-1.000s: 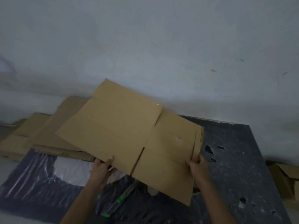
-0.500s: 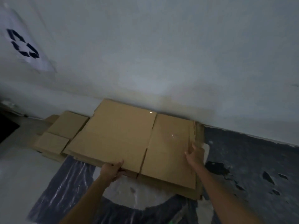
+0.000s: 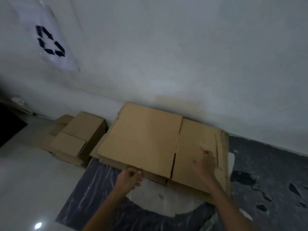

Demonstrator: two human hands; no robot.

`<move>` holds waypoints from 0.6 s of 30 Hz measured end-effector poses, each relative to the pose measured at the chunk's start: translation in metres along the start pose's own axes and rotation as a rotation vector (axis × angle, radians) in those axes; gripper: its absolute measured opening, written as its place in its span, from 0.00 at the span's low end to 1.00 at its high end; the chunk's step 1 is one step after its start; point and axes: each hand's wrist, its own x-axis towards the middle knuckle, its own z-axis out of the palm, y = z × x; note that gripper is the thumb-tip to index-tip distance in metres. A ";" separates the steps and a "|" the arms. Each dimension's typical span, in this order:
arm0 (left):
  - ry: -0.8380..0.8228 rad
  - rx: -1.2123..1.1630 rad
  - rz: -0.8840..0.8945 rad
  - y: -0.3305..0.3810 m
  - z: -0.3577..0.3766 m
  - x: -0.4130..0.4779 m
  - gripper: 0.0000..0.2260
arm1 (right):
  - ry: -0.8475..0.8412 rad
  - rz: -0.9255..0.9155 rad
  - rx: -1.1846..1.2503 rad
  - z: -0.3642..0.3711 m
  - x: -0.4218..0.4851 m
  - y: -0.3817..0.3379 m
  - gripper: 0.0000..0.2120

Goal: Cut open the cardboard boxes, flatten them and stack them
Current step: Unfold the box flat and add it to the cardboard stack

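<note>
**Box flattening progress: stack is growing, pretty far along I think**

Big pale wall (image 3: pixel 166 55) fills most of the head view, with a dark sheet (image 3: pixel 93 189) spread over the floor below it. Pushed up against the base of the wall is the main stack (image 3: pixel 223 164) of flattened cardboard, several layers deep judging by the edges poking out on the right. On top of it lies a flattened box (image 3: pixel 141 139), flaps spread, sitting fairly square. Just left of that is a smaller pile (image 3: pixel 78 135) of flat pieces, touching or nearly touching the big one. There's a recycling sign (image 3: pixel 50 41) up on the wall too.

Hands: the left hand (image 3: pixel 129 178) has its fingers curled onto the near edge of that top sheet, pinching it. The right hand (image 3: pixel 204 163) rests on the right panel, fingers loose, gripping nothing.

My read: this one is cut, flattened and basically placed, maybe needs a nudge to line up. No uncut boxes or cutter in view, so I can't say how many are left.
</note>
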 end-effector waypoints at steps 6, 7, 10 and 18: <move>0.222 -0.022 0.189 -0.018 -0.056 -0.049 0.08 | -0.160 -0.487 0.145 0.011 -0.067 -0.112 0.23; 0.257 -0.013 0.213 -0.021 -0.068 -0.052 0.08 | -0.190 -0.555 0.185 0.011 -0.074 -0.129 0.22; 0.342 -0.051 0.226 -0.031 -0.107 -0.056 0.07 | -0.254 -0.720 0.227 0.014 -0.084 -0.178 0.19; 0.508 -0.225 0.126 -0.068 -0.211 -0.027 0.05 | -0.357 -0.877 0.178 0.066 -0.070 -0.305 0.15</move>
